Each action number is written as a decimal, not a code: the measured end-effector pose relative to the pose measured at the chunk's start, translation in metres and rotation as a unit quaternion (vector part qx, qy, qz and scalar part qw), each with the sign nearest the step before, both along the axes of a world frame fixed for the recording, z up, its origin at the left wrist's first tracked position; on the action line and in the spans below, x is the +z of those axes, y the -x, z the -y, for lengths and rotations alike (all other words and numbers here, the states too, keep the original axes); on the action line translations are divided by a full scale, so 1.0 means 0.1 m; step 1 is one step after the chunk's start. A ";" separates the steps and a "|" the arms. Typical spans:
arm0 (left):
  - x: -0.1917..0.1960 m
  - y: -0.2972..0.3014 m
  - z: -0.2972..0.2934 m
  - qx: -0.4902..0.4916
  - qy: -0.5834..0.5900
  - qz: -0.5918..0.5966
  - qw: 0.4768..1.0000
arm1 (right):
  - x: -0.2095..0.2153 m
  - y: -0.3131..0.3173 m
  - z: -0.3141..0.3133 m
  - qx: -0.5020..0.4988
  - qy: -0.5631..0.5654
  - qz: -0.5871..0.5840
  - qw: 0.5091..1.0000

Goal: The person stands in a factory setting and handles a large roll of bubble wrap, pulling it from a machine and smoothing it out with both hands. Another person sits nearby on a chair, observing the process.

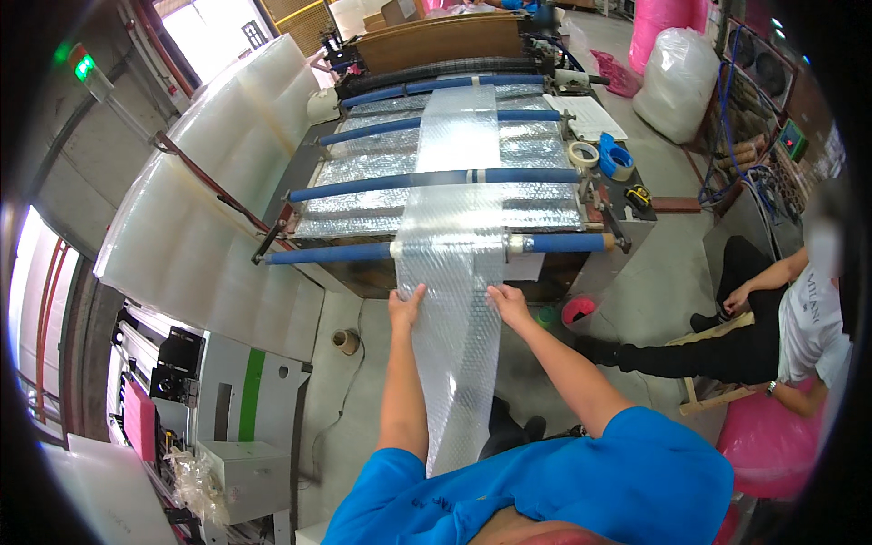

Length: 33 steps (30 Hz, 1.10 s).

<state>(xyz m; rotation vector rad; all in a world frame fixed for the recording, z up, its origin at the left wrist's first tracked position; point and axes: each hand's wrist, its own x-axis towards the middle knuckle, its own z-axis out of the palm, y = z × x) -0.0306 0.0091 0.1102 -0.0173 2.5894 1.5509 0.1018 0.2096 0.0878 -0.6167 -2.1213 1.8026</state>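
A long strip of transparent bubble wrap (454, 336) runs over the blue rollers of a machine and hangs down toward my body. On its left edge, my left hand (406, 307) is closed with the thumb on top and the fingers mostly hidden beneath. My right hand (508, 302) pinches the opposite edge at about the same height. Just beyond both hands, the strip passes over the nearest blue roller (331, 253), between two collars. Under the farther rollers lies a wider silvery bubble sheet (350, 213).
Tape rolls (583, 154) and a tape measure (639, 197) lie on the machine's right side. Large bubble-wrap rolls (204, 182) stand at left, above a grey machine (263, 391). A seated person (808, 318) stretches a leg toward the machine at right. A cardboard core (345, 341) stands on the floor.
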 end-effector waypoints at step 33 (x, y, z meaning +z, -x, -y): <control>0.27 -1.00 0.63 -0.016 -0.031 0.051 0.998 | 0.08 -1.26 0.86 0.089 0.119 0.048 0.988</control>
